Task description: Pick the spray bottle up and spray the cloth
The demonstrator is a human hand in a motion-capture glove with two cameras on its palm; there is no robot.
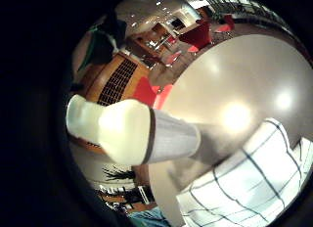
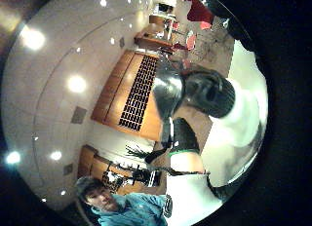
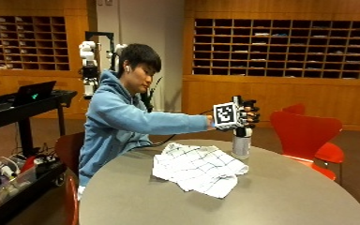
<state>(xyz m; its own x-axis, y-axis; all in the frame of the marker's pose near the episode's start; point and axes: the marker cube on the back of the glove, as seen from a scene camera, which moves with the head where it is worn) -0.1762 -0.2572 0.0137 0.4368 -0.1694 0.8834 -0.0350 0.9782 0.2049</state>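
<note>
currently the gloved right hand (image 3: 247,115) has its fingers curled round the upper part of the spray bottle (image 3: 241,143), at the head end. the bottle stands upright on the round table (image 3: 292,197), just beside the far edge of the checked cloth (image 3: 198,168); whether its base has left the tabletop i cannot tell. in the little finger side palm view the bottle's pale body (image 1: 146,131) lies close along the palm, with the cloth (image 1: 249,183) beyond it on the table (image 1: 234,75). in the thumb side palm view a dark ribbed part (image 2: 209,92) of the bottle shows near the palm.

judgement: step in hand is grasp and lift. to do it well:
- settle a finger on the trigger before lifting; trigger position not visible, so confirm by feel.
- lift straight up, keep the bottle upright.
- turn the nozzle toward the cloth's middle, not the bare table.
- hold above the cloth, near but not touching, then squeeze.

risk: nozzle direction unclear from these views; a wrong aim wets the table.
</note>
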